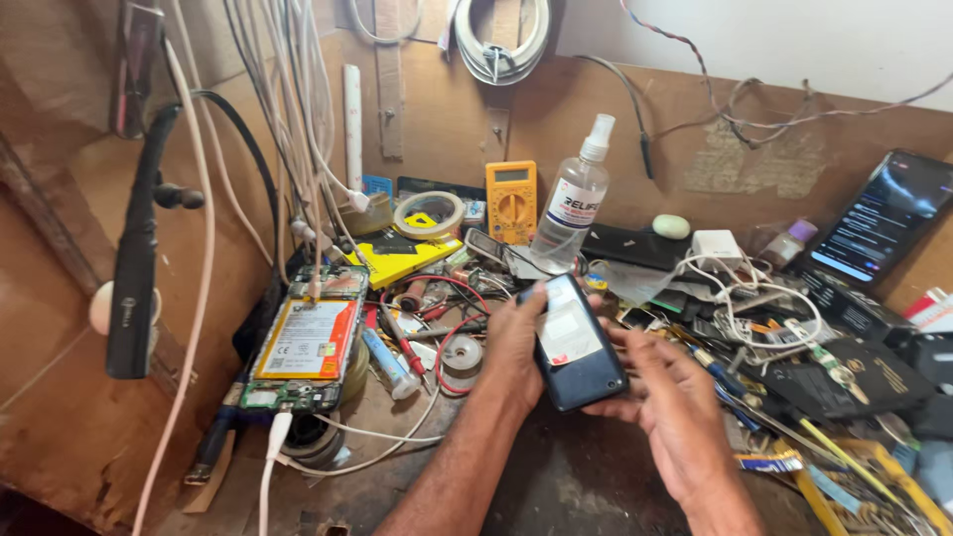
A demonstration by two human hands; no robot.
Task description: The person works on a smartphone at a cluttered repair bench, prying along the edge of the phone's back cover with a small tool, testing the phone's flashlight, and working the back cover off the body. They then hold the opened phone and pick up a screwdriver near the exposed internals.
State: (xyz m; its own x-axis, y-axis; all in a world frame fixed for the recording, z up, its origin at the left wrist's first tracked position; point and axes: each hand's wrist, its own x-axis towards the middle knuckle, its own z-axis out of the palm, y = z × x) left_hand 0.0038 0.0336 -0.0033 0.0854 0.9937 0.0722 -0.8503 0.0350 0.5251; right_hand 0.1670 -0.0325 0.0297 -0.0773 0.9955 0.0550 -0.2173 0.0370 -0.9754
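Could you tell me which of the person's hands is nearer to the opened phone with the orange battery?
Left. The left hand grips the dark phone, closer to the opened phone; the right hand lies beyond.

Single view only: your head-worn camera looks down and forward from above the cluttered brown wooden workbench [556,476], facing the back wall panel. It sits close: your left hand [516,347] and right hand [675,407] fill the lower centre. Frame reaches left to the opened phone with its orange battery [308,342], right to the propped dark lit-screen tablet [884,218].
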